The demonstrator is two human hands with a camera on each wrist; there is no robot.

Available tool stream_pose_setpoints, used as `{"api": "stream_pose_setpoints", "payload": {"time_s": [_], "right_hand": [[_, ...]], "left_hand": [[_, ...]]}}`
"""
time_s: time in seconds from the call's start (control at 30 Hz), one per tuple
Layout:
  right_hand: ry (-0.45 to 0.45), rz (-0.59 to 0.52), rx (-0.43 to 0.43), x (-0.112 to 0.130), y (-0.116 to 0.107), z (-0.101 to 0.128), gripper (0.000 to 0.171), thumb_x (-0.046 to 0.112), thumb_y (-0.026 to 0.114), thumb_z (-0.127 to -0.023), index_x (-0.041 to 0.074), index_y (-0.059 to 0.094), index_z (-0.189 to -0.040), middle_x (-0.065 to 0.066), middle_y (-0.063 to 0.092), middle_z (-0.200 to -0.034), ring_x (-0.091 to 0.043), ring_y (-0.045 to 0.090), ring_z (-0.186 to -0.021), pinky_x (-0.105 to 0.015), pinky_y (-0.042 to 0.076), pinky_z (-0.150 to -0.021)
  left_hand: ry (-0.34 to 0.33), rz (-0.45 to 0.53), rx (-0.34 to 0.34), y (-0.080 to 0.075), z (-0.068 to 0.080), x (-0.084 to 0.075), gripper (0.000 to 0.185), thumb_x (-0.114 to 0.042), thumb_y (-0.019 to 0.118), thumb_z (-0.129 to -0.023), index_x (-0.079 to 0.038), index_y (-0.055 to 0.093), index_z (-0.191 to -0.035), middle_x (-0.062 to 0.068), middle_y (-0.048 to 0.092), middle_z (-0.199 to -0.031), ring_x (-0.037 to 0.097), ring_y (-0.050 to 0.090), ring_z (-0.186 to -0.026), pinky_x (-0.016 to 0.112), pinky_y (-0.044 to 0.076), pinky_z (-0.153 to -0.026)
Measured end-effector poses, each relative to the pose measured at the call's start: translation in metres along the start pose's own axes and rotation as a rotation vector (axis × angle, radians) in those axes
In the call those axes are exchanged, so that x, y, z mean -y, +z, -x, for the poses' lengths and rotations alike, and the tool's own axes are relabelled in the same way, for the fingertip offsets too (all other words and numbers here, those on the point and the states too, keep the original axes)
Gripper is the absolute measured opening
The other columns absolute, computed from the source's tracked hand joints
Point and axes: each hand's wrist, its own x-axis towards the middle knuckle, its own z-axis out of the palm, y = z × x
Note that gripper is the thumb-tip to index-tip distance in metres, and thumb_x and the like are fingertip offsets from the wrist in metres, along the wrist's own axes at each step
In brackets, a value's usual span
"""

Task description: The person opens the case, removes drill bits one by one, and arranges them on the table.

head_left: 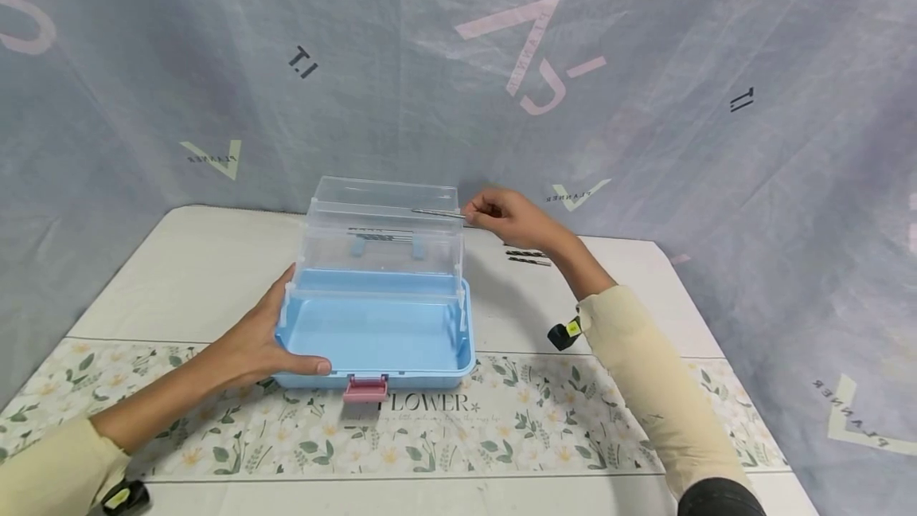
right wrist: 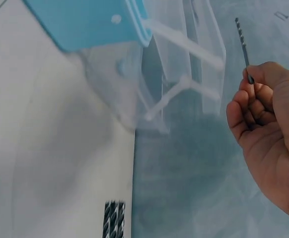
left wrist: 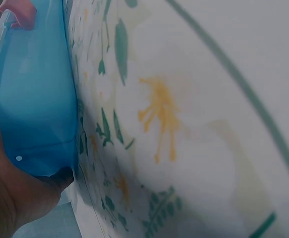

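Closest to us, our cream-sleeved left forearm runs up to our left hand (head_left: 251, 345), which lies against the front left corner of the pale blue plastic storage box (head_left: 380, 341), fingers along its side wall and thumb laid across the front rim, steadying rather than gripping hard; the left wrist view shows the palm pressed to the smooth, glossy blue wall. Just right of the thumb sits the small pink plastic latch (head_left: 365, 389), hanging loose. Above the base stands the clear, transparent cantilever tray (head_left: 383, 233), raised on thin translucent arms, with two more dark bits lying in it. Our right hand (head_left: 510, 217) hovers at the tray's upper right edge, pinching the thin, grey, spiral-fluted metal drill bit (right wrist: 244, 47) by one end between thumb and forefinger, the rest of the fingers curled in; the bit points out over the tray. We judge the main risk is that such a slim, slick, round rod, held only at its tip, slips or rolls and drops into the blue base or onto the table. A nudge against the tray's rim could also rock it on those light arms. Behind the wrist, a few spare dark twist drill bits (head_left: 528, 255) lie side by side on the white table with a floral-print mat (head_left: 573, 420), and could easily roll if our sleeve brushes them.
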Motion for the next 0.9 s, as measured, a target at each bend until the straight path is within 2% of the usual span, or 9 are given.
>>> {"api": "stream_pose_setpoints", "payload": {"time_s": [0.2,0.3,0.5,0.67,0.77,0.9], "right_hand": [[0.064,-0.017,0.017,-0.016,-0.012,0.019,0.028,0.021,0.063,-0.117,0.0,0.075,-0.131,-0.02,0.075,-0.128,-0.033,0.07,-0.115,-0.04,0.057,-0.1],[0.087,-0.001,0.027,-0.024,-0.019,0.028,0.029,0.022,0.063,-0.117,0.001,0.075,-0.132,-0.02,0.076,-0.129,-0.037,0.07,-0.118,-0.044,0.056,-0.102],[0.124,0.036,0.03,-0.043,-0.031,0.047,0.027,0.021,0.062,-0.118,0.003,0.076,-0.132,-0.018,0.076,-0.129,-0.032,0.069,-0.115,-0.042,0.056,-0.1],[0.171,0.008,0.026,-0.057,-0.036,0.065,0.029,0.021,0.061,-0.119,-0.001,0.074,-0.133,-0.021,0.074,-0.134,-0.028,0.068,-0.118,-0.052,0.058,-0.104],[0.198,0.005,0.021,-0.068,-0.036,0.075,0.031,0.021,0.061,-0.119,-0.002,0.073,-0.135,-0.022,0.073,-0.136,-0.03,0.069,-0.124,-0.052,0.058,-0.107],[0.235,0.003,0.008,-0.086,-0.035,0.086,0.03,0.022,0.061,-0.119,0.0,0.074,-0.133,-0.025,0.074,-0.131,-0.039,0.069,-0.121,-0.057,0.057,-0.107]], "left_hand": [[-0.011,-0.016,0.01,0.0,0.001,0.0,0.167,-0.05,0.105,-0.075,-0.017,-0.02,-0.18,0.038,0.0,-0.185,0.073,0.019,-0.164,0.092,0.033,-0.118],[-0.011,-0.016,0.012,0.0,0.001,0.001,0.167,-0.05,0.105,-0.076,-0.017,-0.02,-0.181,0.039,0.0,-0.185,0.073,0.019,-0.163,0.092,0.034,-0.117],[-0.003,-0.017,0.006,0.0,0.001,0.001,0.166,-0.049,0.105,-0.075,-0.016,-0.019,-0.181,0.038,0.003,-0.185,0.071,0.021,-0.164,0.092,0.034,-0.118],[-0.007,-0.017,0.013,0.0,0.0,0.0,0.166,-0.05,0.105,-0.076,-0.016,-0.02,-0.181,0.038,0.001,-0.185,0.072,0.02,-0.163,0.092,0.035,-0.117],[-0.008,-0.018,0.015,-0.001,0.0,0.0,0.166,-0.05,0.105,-0.076,-0.017,-0.02,-0.18,0.038,0.0,-0.185,0.073,0.02,-0.163,0.092,0.035,-0.116],[-0.013,-0.024,0.014,-0.001,0.0,-0.001,0.167,-0.051,0.105,-0.076,-0.017,-0.02,-0.18,0.039,0.001,-0.185,0.073,0.021,-0.163,0.092,0.035,-0.116]]}}
